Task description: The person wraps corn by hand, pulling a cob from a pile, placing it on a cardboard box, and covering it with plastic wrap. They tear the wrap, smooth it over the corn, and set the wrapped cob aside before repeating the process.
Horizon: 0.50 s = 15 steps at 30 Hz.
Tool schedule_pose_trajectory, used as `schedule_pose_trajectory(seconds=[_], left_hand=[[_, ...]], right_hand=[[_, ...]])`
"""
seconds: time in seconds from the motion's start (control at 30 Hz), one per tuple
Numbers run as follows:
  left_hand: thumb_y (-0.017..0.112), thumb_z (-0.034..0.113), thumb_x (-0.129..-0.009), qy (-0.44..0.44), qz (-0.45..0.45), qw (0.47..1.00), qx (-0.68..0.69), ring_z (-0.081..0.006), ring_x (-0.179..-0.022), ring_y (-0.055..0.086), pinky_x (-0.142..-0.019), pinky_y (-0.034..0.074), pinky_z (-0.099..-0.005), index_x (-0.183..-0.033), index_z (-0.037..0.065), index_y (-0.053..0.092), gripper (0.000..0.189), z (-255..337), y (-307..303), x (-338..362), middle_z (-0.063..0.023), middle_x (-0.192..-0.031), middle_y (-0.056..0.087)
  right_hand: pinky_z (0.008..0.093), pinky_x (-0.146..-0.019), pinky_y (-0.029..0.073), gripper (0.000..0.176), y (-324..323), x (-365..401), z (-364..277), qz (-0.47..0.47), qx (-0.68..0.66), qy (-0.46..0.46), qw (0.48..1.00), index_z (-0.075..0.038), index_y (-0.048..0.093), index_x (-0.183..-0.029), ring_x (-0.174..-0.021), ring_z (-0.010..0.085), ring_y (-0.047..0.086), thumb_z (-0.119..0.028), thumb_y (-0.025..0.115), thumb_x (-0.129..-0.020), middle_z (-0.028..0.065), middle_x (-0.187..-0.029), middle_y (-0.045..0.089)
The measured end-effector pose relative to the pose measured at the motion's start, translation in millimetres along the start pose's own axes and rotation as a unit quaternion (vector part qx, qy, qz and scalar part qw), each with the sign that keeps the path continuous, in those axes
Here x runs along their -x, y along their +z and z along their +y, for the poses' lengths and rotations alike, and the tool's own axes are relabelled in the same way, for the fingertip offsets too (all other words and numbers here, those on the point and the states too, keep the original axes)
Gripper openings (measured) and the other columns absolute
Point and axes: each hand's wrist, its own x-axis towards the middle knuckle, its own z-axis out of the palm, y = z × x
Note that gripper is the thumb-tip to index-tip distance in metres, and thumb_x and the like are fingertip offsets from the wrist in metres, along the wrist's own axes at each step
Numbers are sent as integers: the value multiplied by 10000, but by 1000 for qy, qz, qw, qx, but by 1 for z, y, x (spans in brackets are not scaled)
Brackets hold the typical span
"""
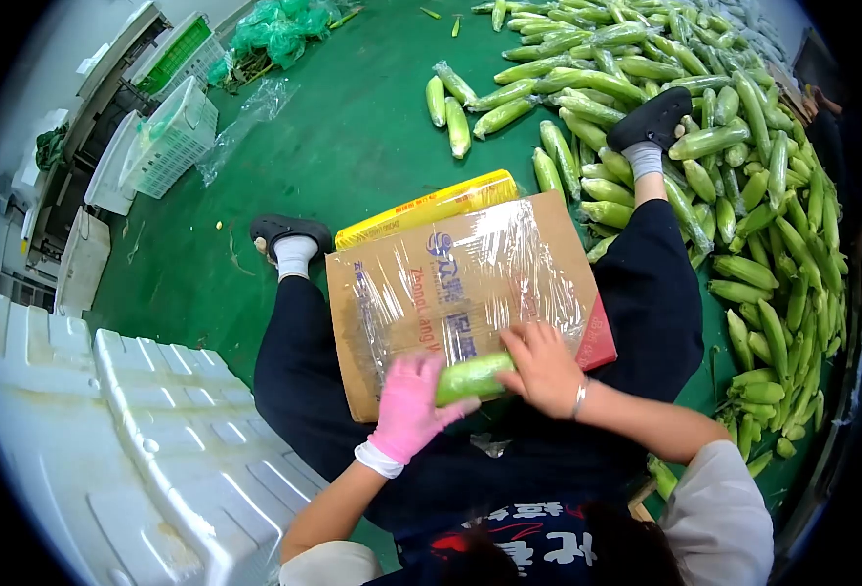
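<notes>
An ear of corn in its green husk (476, 379) lies crosswise between my hands, just above the near edge of a cardboard box (540, 227). My left hand (409, 405), in a pink glove, grips the left end of the ear. Around its right end my bare right hand (545, 373) is closed, with a bracelet at the wrist. Clear plastic film (392, 317) is stretched over the top of the box. Behind the box is a long yellow cling film carton (421, 207). Whether film covers the held ear all round is hard to tell.
A large heap of green corn ears (782, 244), many wrapped in film, spreads on the right. Several ears lie on the green floor (353, 117). White plastic baskets (172, 137) stand at the back left, and white foam boxes (177, 420) at the near left.
</notes>
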Motion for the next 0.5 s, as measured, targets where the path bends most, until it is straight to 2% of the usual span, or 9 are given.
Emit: schedule_pose_trajectory(seconds=[0.07,0.1,0.13,0.2,0.27,0.3,0.37,0.47,0.5], left_hand=[[814,327,-732,47,185,972,-139,-372,-1015,565,-913,457,-461,-1192,16,574,604,-3,-3,-16,-182,-1123,596],[798,297,-746,72,168,973,-142,-379,-1064,525,-961,413,-474,-1206,-3,562,599,-3,0,-24,-183,-1152,571],[798,297,-746,76,172,971,-146,-379,-1064,525,-961,413,-474,-1206,-3,562,599,-10,3,-34,-183,-1152,571],[814,315,-717,59,153,972,-171,-375,-1067,534,-963,409,-467,-1174,-24,567,621,-33,13,-54,-182,-1115,585],[826,359,-709,69,142,970,-187,-363,-1015,581,-899,462,-449,-1146,-35,574,641,-38,8,-61,-173,-1063,608],[821,395,-715,84,131,976,-152,-347,-967,608,-856,492,-435,-1089,-35,594,614,-37,9,-61,-166,-1019,618],[799,480,-749,60,55,994,-75,-348,-813,663,-731,549,-418,-995,-33,645,589,-25,7,-53,-174,-920,662],[765,502,-785,71,12,996,61,-363,-803,669,-736,546,-407,-980,-32,660,577,-8,-2,-48,-202,-895,683],[738,448,-844,53,-47,994,84,-309,-830,687,-718,546,-365,-1151,-34,638,581,-9,-4,-47,-188,-934,697]], right_hand=[[433,-963,389,470,6,-57,12,48,110,25,992,5,532,-1236,-1134,354,494,-310,625,-900,181,-1195,543],[438,-933,423,401,7,-88,27,7,129,-6,992,3,569,-1191,-1073,364,551,-291,595,-919,207,-1112,591],[445,-927,437,385,7,-115,30,-94,-24,-11,995,14,582,-1174,-1044,383,576,-296,560,-945,234,-1085,610],[466,-930,461,432,19,-146,26,-233,-304,-48,922,40,607,-1126,-986,438,618,-346,445,-1020,299,-1046,643],[421,-1024,422,540,16,-154,23,-354,-242,-21,903,-10,550,-1297,-1160,388,569,-445,341,-1056,239,-1239,594],[421,-1024,422,540,15,-151,25,-350,-241,-16,905,-10,550,-1297,-1160,388,569,-445,341,-1056,239,-1239,594],[416,-1111,347,625,14,-138,28,-372,-269,-136,878,-13,424,-1448,-1298,374,473,-482,288,-1059,240,-1420,477],[429,-1172,252,667,9,-124,26,-450,-226,-111,857,-16,313,-1518,-1389,367,362,-497,270,-1058,223,-1514,374],[457,-1170,229,669,24,-116,33,-403,-214,-141,879,-23,333,-1512,-1415,343,332,-506,282,-1053,202,-1507,396]])
